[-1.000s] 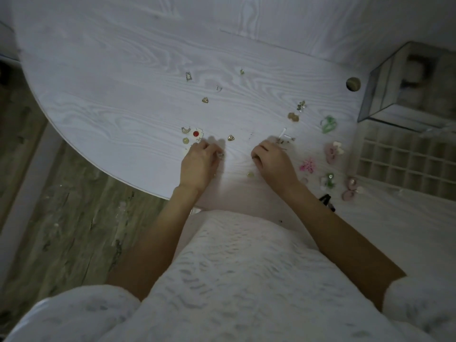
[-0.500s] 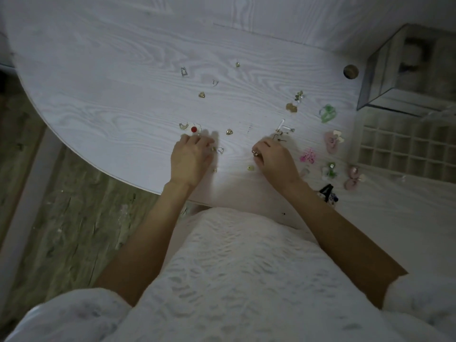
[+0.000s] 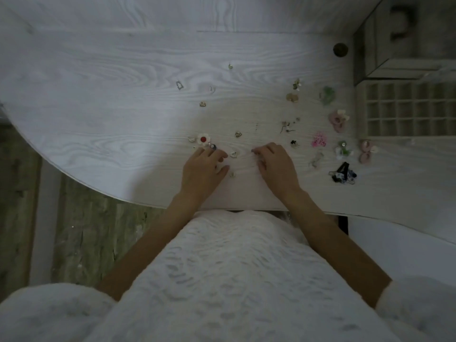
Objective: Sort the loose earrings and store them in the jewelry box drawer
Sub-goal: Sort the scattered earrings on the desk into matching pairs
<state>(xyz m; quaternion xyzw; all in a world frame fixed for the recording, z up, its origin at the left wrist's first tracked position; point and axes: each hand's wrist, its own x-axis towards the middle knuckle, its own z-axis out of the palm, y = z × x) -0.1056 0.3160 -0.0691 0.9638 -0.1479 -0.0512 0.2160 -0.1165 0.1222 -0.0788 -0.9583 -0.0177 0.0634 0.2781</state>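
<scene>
Loose earrings lie scattered on the white wood-grain table (image 3: 98,99). A white flower earring with a red centre (image 3: 203,139) sits just beyond my left hand (image 3: 203,170), which rests flat with fingers spread. A small heart-shaped earring (image 3: 234,154) lies between the hands. My right hand (image 3: 275,166) rests beside it with fingers curled; anything in them is hidden. Pink (image 3: 319,140), green (image 3: 327,95) and black (image 3: 343,172) earrings lie to the right. The jewelry box drawer (image 3: 404,112), with many small compartments, stands pulled out at the right edge.
The jewelry box body (image 3: 404,38) stands at the back right behind the drawer. A round cable hole (image 3: 340,49) is in the table beside it. The curved table edge runs down the left, with wooden floor (image 3: 81,238) below.
The camera view has shifted, so the table now looks squarer. My right hand drew back from the thin earrings toward the left. My left hand stayed below the flower earring.
</scene>
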